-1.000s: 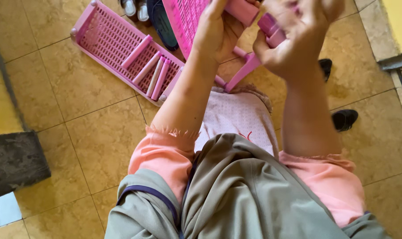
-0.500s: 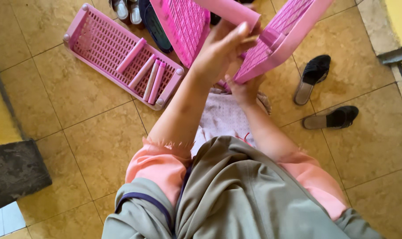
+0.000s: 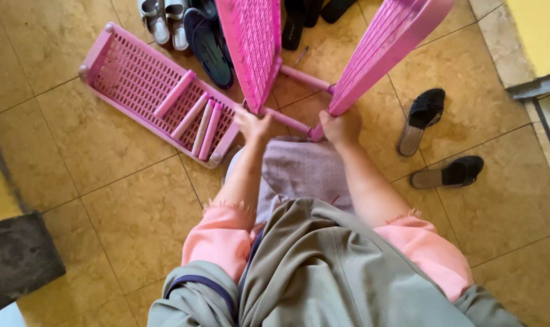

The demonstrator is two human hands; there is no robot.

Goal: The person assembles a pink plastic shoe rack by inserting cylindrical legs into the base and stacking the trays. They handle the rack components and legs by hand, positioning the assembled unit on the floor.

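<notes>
Two pink perforated plastic shelves stand on edge, joined by pink tubes (image 3: pixel 304 77). My left hand (image 3: pixel 252 125) grips the near corner of the left shelf (image 3: pixel 252 42). My right hand (image 3: pixel 340 128) holds the near corner of the right shelf (image 3: pixel 381 48). A third pink shelf (image 3: pixel 135 79) lies flat on the floor to the left, with several loose pink tubes (image 3: pixel 193 115) lying in it.
Yellow-brown floor tiles (image 3: pixel 123 188) run all around. Black slippers (image 3: pixel 421 121) (image 3: pixel 447 172) lie at the right, and more sandals and shoes (image 3: pixel 184 27) at the top. A dark mat (image 3: pixel 14 260) sits at the lower left. A yellow wall (image 3: pixel 538 33) stands at the upper right.
Both hands have come down from the raised tubes to the near bottom corners of the two upright shelves. The view has shifted, showing more shoes at the top.
</notes>
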